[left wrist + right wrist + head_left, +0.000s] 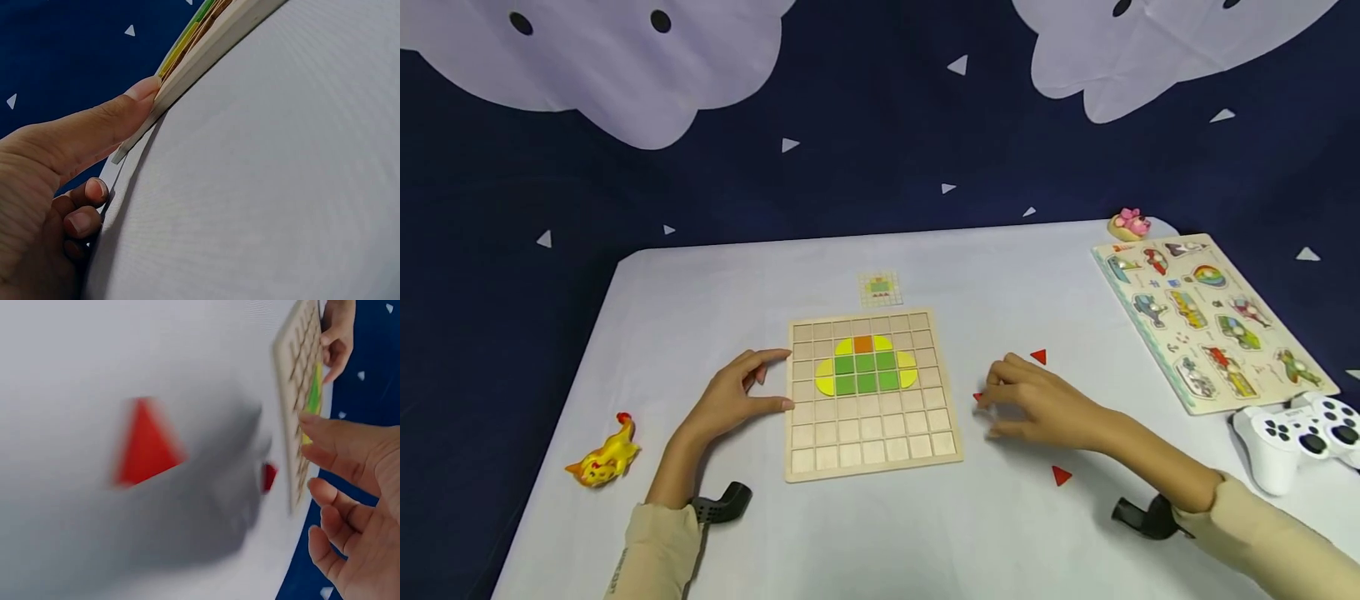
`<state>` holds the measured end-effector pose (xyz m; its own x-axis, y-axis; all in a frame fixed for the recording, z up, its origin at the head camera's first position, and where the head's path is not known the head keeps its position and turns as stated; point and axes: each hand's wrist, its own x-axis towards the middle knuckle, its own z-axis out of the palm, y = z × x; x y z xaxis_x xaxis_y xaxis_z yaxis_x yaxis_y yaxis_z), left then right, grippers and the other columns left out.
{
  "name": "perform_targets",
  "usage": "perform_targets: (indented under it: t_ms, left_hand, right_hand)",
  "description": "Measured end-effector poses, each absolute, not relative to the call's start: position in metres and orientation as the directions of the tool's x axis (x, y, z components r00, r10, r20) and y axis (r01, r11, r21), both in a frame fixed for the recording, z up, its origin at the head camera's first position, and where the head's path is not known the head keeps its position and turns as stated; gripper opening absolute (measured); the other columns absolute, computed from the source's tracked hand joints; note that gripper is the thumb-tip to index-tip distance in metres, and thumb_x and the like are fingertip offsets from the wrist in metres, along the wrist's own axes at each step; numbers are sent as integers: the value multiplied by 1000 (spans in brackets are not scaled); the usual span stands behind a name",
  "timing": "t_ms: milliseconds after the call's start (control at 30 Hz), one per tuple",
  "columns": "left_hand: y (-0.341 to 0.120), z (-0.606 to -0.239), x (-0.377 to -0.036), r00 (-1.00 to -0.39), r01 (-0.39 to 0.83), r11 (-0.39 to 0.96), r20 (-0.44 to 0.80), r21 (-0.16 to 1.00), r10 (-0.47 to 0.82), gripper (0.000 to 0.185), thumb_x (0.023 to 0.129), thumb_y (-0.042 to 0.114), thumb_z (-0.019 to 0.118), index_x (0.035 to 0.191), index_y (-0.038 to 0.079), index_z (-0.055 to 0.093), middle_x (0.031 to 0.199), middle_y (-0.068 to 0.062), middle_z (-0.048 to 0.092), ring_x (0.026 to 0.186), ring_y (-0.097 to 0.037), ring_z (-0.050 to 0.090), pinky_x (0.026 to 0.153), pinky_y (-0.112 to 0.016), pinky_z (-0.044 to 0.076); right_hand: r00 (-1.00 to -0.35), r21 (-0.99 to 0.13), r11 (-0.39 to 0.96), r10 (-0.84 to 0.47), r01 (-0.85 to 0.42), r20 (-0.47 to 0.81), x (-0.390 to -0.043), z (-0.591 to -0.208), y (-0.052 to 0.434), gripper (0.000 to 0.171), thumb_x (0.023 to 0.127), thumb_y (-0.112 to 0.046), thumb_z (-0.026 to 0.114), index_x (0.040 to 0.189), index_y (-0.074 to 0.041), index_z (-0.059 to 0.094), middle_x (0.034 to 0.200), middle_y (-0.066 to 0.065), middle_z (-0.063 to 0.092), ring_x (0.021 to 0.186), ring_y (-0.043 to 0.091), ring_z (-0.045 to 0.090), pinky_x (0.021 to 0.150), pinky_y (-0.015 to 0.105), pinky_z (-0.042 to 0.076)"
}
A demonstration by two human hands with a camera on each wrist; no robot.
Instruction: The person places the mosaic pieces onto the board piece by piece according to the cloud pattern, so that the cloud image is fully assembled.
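Observation:
A wooden grid board (874, 433) lies flat on the white table. Green, yellow and orange tiles (865, 367) fill cells in its upper middle. My left hand (772, 381) rests at the board's left edge; the thumb (125, 106) lies straight against that edge and the other fingers curl loosely, holding nothing. My right hand (996, 404) hovers right of the board, fingers relaxed over a small red piece (977, 397), seen again as the red piece (269, 477) in the right wrist view. Two more red triangles lie loose: one (1038, 357) beyond the hand, one (1060, 475) nearer me.
A small pattern card (880, 287) lies behind the board. A yellow toy (604, 454) sits at the left. At the right are a peg puzzle board (1210, 321), a white game controller (1300, 433) and a pink toy (1129, 223). Dark cloth hangs behind the table.

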<state>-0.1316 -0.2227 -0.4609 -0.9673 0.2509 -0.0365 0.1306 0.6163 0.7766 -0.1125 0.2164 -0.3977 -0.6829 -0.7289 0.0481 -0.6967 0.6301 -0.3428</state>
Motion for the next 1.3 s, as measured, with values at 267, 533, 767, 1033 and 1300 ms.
perform_targets:
  t_ms: [267,533,767,1033,1300]
  left_hand:
    - [-223,-463,-132,-968,136,615,-26,777,248,74,71,24,90,137,14,58,89,-4,42,83,-19,38,72,-30,32]
    - [-223,-464,-132,-967,147,611,-17,778,255,74,71,24,90,138,13,58,89,-4,42,83,-18,38,72,-29,32]
    - [-223,-465,-133,-967,145,601,-15,786,254,75,71,24,90,138,14,58,89,-4,42,83,-18,38,71,-29,32]
    - [-223,-463,-132,-967,142,610,-22,780,253,74,71,23,90,138,12,58,90,-5,42,82,-19,38,71,-29,32]
    - [-223,-462,-132,-968,147,613,-15,776,250,74,71,23,90,137,12,59,89,-4,42,82,-19,38,71,-29,32]
  right_hand:
    - [-704,-332,648,-707,-685,71,-87,-404,261,29,70,-25,90,95,-20,76,95,-14,54,93,1,43,78,25,47]
    - [-682,-323,628,-727,-708,81,-71,-407,282,31,67,-29,91,93,-24,75,95,-17,49,92,-1,41,76,21,44]
    - [-661,-301,603,-736,-738,147,-65,-413,292,37,59,-18,92,90,-24,73,96,-17,49,91,0,41,77,13,36]
    - [-625,-280,563,-741,-777,243,-67,-422,292,34,58,-12,91,86,-22,75,94,-16,49,86,0,40,74,12,33]
    - [-595,-269,533,-749,-802,292,-73,-426,286,27,62,-11,89,82,-18,73,92,-12,47,85,0,38,73,13,32]
